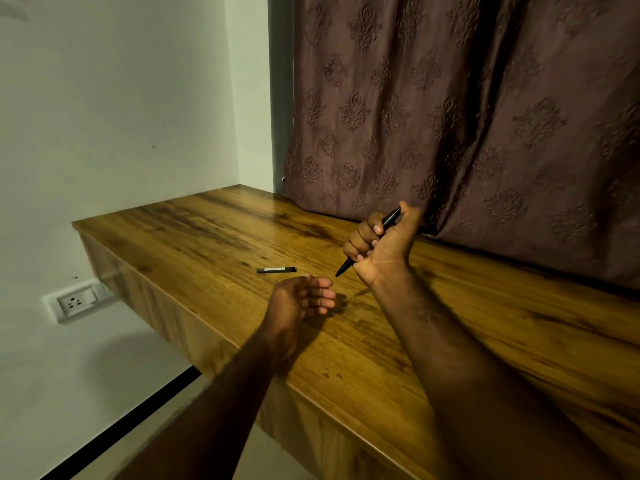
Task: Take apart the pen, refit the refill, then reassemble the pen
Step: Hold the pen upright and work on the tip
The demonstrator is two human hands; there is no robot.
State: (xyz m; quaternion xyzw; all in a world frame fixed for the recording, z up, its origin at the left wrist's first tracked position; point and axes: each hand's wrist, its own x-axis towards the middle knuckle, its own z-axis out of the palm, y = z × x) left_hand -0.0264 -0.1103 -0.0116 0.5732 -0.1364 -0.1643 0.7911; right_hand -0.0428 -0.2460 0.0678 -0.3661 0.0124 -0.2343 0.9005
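Observation:
My right hand (379, 247) grips a black pen (389, 220) in a fist above the wooden table (207, 230). The pen is tilted, its pointed tip low and to the left, its top end sticking up past my thumb. My left hand (299, 301) hovers just over the table below the pen's tip, fingers loosely curled and holding nothing. A short black pen piece (276, 270) lies flat on the table, just left of and beyond my left hand.
A brown patterned curtain (467, 116) hangs along the table's far side, right behind my right hand. A white wall with a socket (74, 301) is on the left, below the table's left edge.

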